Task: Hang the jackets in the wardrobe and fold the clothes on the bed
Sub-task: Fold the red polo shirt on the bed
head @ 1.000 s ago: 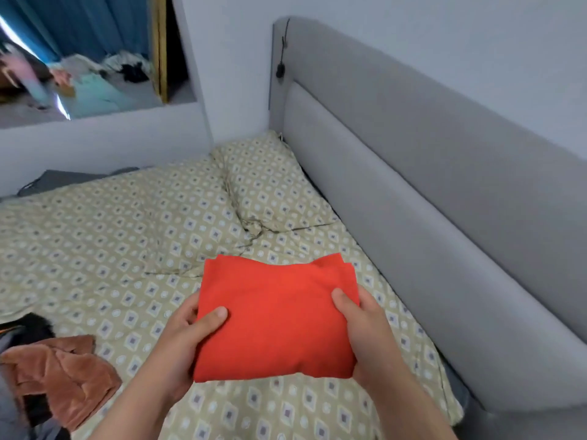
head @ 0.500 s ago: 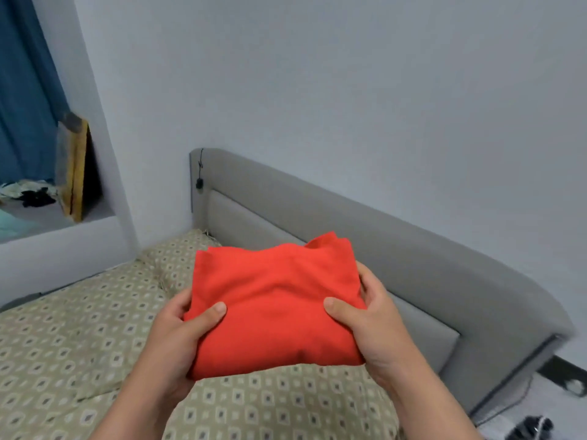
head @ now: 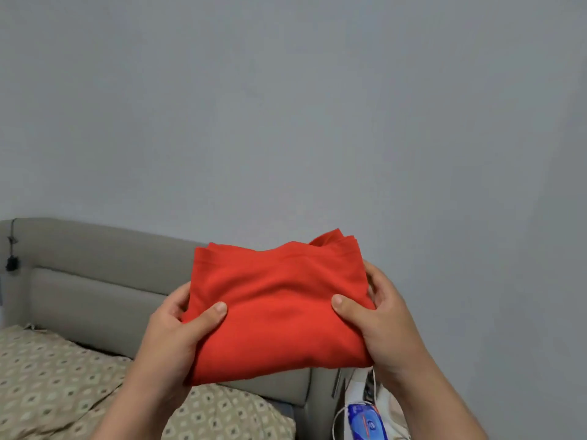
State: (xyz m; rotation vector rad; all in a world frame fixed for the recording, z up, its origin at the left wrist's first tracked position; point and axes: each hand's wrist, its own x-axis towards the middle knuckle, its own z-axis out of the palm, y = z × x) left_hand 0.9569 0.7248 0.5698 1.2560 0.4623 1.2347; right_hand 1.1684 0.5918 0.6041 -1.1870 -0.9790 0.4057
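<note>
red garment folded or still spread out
Folded: the red garment is a compact rectangular bundle with stacked layers at its top edge, held off the bed between left hand and right hand.
</note>
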